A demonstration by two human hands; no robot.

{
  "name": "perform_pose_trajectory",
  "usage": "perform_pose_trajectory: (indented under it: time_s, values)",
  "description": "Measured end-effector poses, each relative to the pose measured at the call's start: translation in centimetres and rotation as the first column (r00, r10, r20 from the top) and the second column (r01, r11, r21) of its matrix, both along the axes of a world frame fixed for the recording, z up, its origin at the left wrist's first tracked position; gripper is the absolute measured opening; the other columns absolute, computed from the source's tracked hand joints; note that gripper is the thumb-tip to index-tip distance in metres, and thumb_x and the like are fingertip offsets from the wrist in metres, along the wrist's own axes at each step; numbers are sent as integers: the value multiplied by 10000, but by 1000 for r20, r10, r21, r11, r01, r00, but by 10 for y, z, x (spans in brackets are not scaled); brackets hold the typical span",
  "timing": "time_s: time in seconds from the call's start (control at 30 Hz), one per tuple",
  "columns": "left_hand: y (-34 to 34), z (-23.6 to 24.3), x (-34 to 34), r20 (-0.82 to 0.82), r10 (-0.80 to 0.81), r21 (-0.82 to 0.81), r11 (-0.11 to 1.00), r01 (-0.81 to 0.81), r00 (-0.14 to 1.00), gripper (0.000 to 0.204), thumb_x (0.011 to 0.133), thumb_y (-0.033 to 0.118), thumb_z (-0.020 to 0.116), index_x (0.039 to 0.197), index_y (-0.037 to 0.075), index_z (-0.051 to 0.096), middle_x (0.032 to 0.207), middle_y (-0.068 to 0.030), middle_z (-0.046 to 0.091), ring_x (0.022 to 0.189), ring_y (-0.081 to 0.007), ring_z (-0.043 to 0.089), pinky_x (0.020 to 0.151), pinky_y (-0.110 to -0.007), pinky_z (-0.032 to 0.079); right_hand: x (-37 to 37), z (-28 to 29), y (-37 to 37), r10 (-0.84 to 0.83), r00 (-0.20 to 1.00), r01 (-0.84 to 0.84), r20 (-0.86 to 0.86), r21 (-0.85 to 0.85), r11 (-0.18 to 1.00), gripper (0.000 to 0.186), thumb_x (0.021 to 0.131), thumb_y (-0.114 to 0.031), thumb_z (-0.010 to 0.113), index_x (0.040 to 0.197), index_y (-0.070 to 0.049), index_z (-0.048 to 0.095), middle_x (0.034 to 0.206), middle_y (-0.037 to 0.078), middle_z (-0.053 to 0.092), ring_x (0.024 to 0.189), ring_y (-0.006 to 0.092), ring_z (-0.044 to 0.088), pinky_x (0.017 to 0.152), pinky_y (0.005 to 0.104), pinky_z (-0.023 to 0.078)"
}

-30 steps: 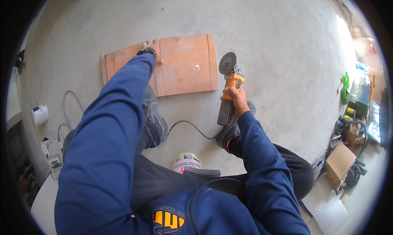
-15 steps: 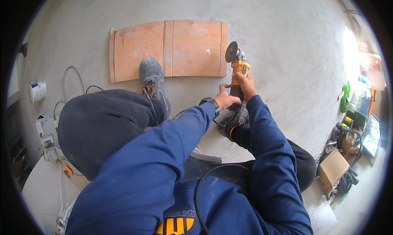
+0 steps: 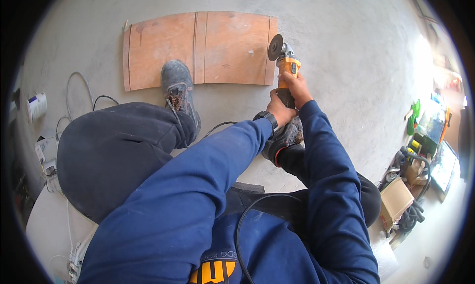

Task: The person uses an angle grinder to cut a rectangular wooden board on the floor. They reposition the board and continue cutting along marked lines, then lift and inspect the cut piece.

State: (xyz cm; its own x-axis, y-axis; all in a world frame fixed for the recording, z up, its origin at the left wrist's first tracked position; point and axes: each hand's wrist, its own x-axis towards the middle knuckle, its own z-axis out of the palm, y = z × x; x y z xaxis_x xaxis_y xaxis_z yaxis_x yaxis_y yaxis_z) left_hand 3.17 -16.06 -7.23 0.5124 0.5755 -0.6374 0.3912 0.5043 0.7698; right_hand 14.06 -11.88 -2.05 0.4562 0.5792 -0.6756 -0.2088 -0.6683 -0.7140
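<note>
"Fingers [image 3: 286,78] first: how do they stand?"

"The right hand [image 3: 298,89] has its own clamped around the yellow front part of an angle grinder [image 3: 288,66]. The left hand [image 3: 281,112] has its own wrapped about the dark rear body, just on the wearer's side of the right ones, some tips hidden."

"And right next to them?"

"A black watch [image 3: 269,120] on the wrist behind the left fingers, and the right shoe [image 3: 291,133] just under that hand."

"Ahead of them?"

"The grinder's round, dark disc [image 3: 275,47], just beyond the right fingers. It stands at the right edge of a wooden board [image 3: 233,46]; I can't tell whether the two touch."

"Where's that board?"

"On the floor [image 3: 341,61], beyond the fingers and off to their left, long side running across. The left shoe [image 3: 176,81], well left of both hands, has its toe over the near edge."

"Farther out?"

"A white tub [image 3: 37,106], far left of the fingers, and an open cardboard box [image 3: 397,200], far to their right and nearer the wearer."
</note>
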Motion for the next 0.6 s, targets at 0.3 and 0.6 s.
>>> perform_pose_trajectory:
  time_s: [0.3, 0.6]
  values:
    - [-7, -7, 7, 49, 37, -2, 999, -37, 998, 1039, 715, 262, 919, 1487, -8, 279, 1340, -253, 643, 1245, -378, 659, 1076, -413, 525, 8, -1, 0, 76, 997, -75, 17, -50, 996, 394, 912, -229, 681, 1224, 10, 659, 1075, 107, 756, 935, 198, 710, 842, 346, 564]
    - [-10, -8, 10, 63, 60, -11, 998, -60, 996, 981, 726, 234, 913, 1465, -7, 314, 1330, -233, 647, 1240, -359, 657, 1066, -408, 527, 10, -4, -1, 49, 999, -49, 6, -26, 998, 384, 821, -212, 767, 1132, -33, 634, 921, 57, 646, 752, 184, 639, 664, 344, 557]
